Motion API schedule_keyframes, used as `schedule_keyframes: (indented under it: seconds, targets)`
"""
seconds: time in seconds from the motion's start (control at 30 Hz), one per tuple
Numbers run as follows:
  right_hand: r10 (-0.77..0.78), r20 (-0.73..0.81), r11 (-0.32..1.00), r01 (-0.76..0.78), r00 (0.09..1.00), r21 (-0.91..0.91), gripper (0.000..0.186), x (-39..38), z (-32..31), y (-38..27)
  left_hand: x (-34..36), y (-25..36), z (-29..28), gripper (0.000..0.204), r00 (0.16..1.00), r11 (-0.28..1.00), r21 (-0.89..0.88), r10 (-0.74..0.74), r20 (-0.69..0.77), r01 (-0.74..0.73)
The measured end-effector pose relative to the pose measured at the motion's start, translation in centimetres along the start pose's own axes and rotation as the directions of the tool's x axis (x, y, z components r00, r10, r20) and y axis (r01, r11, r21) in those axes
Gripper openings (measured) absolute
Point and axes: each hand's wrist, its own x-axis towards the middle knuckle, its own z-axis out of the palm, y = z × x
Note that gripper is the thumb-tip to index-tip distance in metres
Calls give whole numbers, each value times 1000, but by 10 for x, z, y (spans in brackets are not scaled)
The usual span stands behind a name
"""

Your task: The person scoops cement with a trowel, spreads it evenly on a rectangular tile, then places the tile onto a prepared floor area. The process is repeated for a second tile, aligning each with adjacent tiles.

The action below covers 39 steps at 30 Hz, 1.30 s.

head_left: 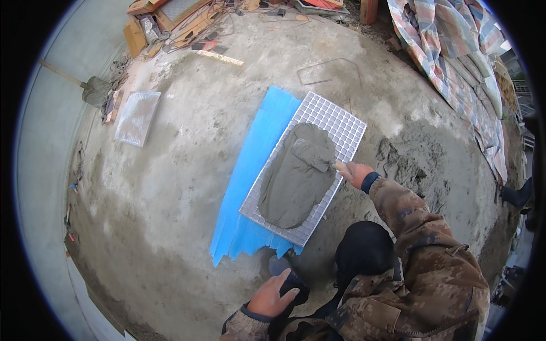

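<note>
My right hand (355, 172) grips the handle of a trowel (313, 152) whose blade, coated in grey mortar, lies flat on the wet mortar (293, 187) spread over a white grid mould (344, 126). The mortar covers most of the mould; its far corner and right edge still show bare cells. Under the mould lies a blue sheet (250, 170) on the concrete floor. My left hand (272, 296) rests on my dark-trousered knee, fingers spread, holding nothing.
A heap of wet mortar (406, 165) sits on the floor right of the mould. A second pale mould (137, 116) and a long-handled tool (94, 90) lie far left. Cardboard scraps (170, 23) lie at the back, a striped tarpaulin (449, 51) at the right. Someone's dark boot (517, 194) stands at the right edge.
</note>
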Motion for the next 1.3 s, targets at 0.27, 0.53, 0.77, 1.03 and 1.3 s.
schedule_keyframes:
  seconds: [0.27,0.53,0.77,1.03,1.3]
  targets:
    - [183,155,644,-238,971,727,46,3,-8,-25,1,4,-2,64,999,1000,-8,-17,30,17]
    - [-62,343,780,-168,937,602,52,-17,1,-57,-1,3,2,62,994,995,-13,102,-43,-103]
    - [-259,472,870,-8,843,493,52,-22,35,-91,-2,6,2,62,995,995,-12,98,-36,-99]
    - [-383,251,898,422,889,-124,46,-23,43,-86,-2,9,2,63,992,992,10,122,-38,-122]
    - [-441,324,863,494,837,-103,41,-31,40,-81,1,10,3,63,990,991,9,136,-33,-136]
